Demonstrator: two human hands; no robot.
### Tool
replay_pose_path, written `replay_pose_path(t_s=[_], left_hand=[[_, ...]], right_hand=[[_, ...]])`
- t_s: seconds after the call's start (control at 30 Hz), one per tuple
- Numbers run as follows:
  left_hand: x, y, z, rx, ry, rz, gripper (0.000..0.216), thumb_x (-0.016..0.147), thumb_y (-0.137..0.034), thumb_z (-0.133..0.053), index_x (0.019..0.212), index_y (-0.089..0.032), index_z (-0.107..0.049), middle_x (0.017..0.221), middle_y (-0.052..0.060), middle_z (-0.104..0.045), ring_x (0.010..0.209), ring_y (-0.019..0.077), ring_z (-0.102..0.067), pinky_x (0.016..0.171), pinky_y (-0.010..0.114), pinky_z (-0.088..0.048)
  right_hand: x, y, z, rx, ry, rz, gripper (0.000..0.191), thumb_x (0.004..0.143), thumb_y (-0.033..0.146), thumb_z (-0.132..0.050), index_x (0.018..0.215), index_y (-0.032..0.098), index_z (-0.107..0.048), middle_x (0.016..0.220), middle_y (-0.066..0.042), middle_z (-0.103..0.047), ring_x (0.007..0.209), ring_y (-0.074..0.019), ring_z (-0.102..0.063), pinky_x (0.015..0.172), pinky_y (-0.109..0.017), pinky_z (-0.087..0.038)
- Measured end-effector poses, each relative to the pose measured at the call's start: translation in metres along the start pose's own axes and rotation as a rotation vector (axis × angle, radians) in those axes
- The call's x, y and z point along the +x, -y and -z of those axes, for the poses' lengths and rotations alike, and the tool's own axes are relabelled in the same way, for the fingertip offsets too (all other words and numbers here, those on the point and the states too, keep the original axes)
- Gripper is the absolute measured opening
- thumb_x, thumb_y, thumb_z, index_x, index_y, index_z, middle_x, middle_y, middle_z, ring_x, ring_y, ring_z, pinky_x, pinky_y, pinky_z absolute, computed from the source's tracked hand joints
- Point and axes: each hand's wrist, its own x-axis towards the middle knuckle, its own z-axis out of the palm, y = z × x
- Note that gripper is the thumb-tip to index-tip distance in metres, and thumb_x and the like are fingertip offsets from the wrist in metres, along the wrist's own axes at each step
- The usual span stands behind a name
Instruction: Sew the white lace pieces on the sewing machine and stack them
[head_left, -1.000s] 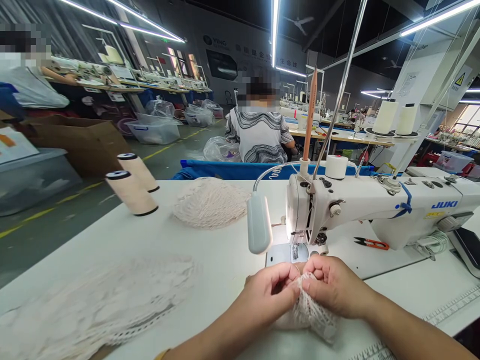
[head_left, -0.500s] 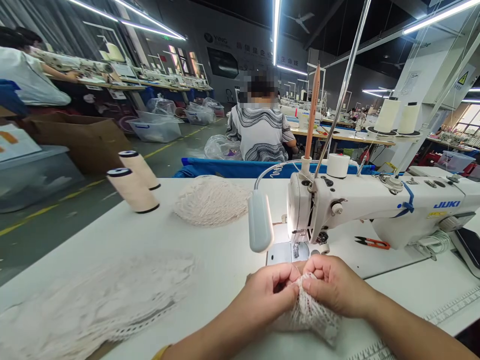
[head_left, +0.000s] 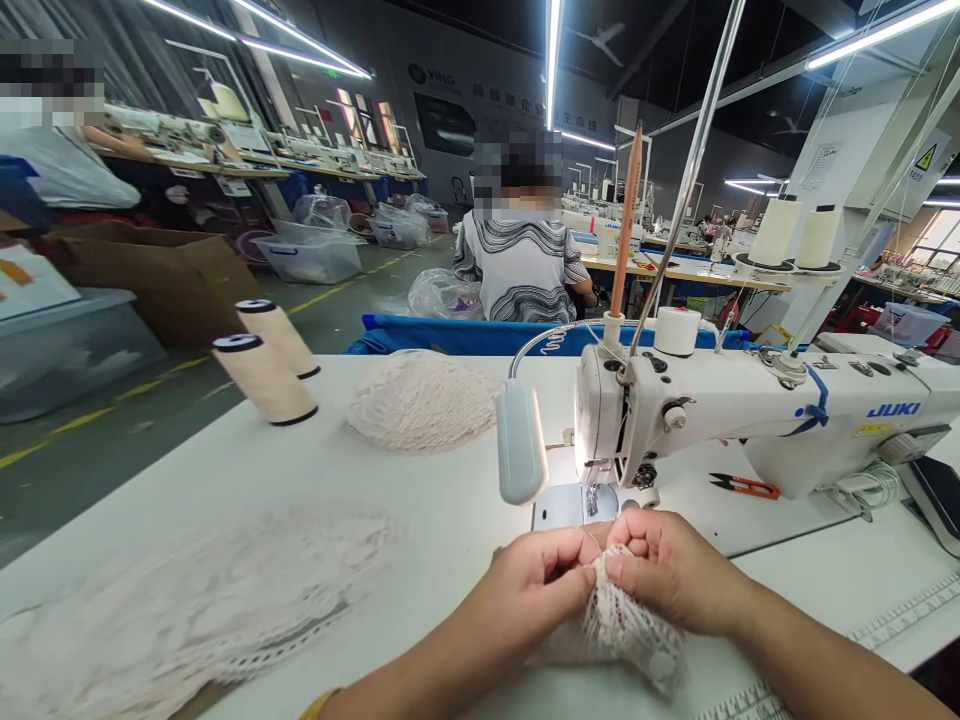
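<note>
Both my hands pinch a piece of white lace fabric (head_left: 634, 630) in front of the sewing machine (head_left: 697, 400). My left hand (head_left: 544, 580) grips its upper left edge between thumb and fingers. Close beside it, my right hand (head_left: 664, 570) is closed on the same gathered edge, fingers curled. Below the fingertips the lace hangs bunched toward the table. Just beyond my hands are the presser foot (head_left: 592, 498) and the metal needle plate (head_left: 559, 507). A grey lamp (head_left: 522, 445) lights that spot.
On the white table (head_left: 300, 480) lie a spread lace piece (head_left: 187, 600), a lace pile (head_left: 424, 400), two thread cones (head_left: 266, 380) and orange-handled thread snips (head_left: 745, 486). A ruler (head_left: 907, 610) lies along the front right. A co-worker (head_left: 521, 250) sits ahead, back turned.
My hands stay almost in place, still pinching the lace. The lower part of the lace has shifted slightly. At the far left, a seated person has moved a little.
</note>
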Motion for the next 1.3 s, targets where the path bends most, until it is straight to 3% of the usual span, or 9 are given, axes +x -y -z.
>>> replay_pose_path(t_s=[0.17, 0.3, 0.97, 1.13, 1.3], left_hand=[[0.001, 0.004, -0.001, 0.008, -0.032, -0.013, 0.039, 0.08, -0.059, -0.065, 0.075, -0.022, -0.055, 0.071, -0.005, -0.046, 0.068, 0.0149, -0.038, 0.061, 0.027, -0.028], [-0.001, -0.006, -0.004, 0.066, -0.085, 0.05, 0.035, 0.072, -0.056, -0.064, 0.071, -0.022, -0.052, 0.069, -0.004, -0.047, 0.068, 0.0153, -0.039, 0.061, 0.028, -0.028], [-0.002, -0.015, -0.004, 0.053, -0.051, 0.071, 0.033, 0.07, -0.054, -0.061, 0.067, -0.023, -0.05, 0.066, -0.005, -0.044, 0.066, 0.0143, -0.035, 0.061, 0.029, -0.026], [-0.002, -0.006, -0.002, 0.017, -0.048, 0.042, 0.034, 0.075, -0.055, -0.064, 0.072, -0.023, -0.052, 0.069, -0.005, -0.045, 0.068, 0.015, -0.037, 0.062, 0.028, -0.026], [-0.002, -0.012, -0.005, 0.058, -0.078, 0.079, 0.032, 0.067, -0.051, -0.064, 0.069, -0.024, -0.048, 0.067, -0.006, -0.043, 0.068, 0.0154, -0.037, 0.062, 0.028, -0.027]], right_hand=[[0.0, -0.001, 0.0, -0.008, -0.022, 0.021, 0.03, 0.079, 0.044, -0.071, 0.081, 0.024, -0.048, 0.064, 0.009, -0.042, 0.058, -0.0108, -0.032, 0.055, -0.026, -0.018], [-0.001, 0.0, -0.003, -0.038, -0.037, -0.001, 0.027, 0.079, 0.038, -0.071, 0.081, 0.024, -0.049, 0.062, 0.01, -0.041, 0.057, -0.0103, -0.032, 0.054, -0.025, -0.019], [0.0, 0.0, -0.001, 0.004, -0.005, 0.001, 0.032, 0.078, 0.045, -0.072, 0.082, 0.024, -0.048, 0.062, 0.01, -0.038, 0.057, -0.0099, -0.028, 0.054, -0.026, -0.017], [0.0, -0.001, 0.001, 0.001, -0.014, 0.021, 0.031, 0.078, 0.045, -0.071, 0.082, 0.024, -0.05, 0.064, 0.008, -0.042, 0.06, -0.011, -0.033, 0.057, -0.026, -0.019], [0.001, -0.002, 0.0, -0.052, -0.024, 0.026, 0.025, 0.079, 0.041, -0.068, 0.082, 0.024, -0.05, 0.065, 0.008, -0.046, 0.061, -0.0117, -0.037, 0.058, -0.025, -0.023]])
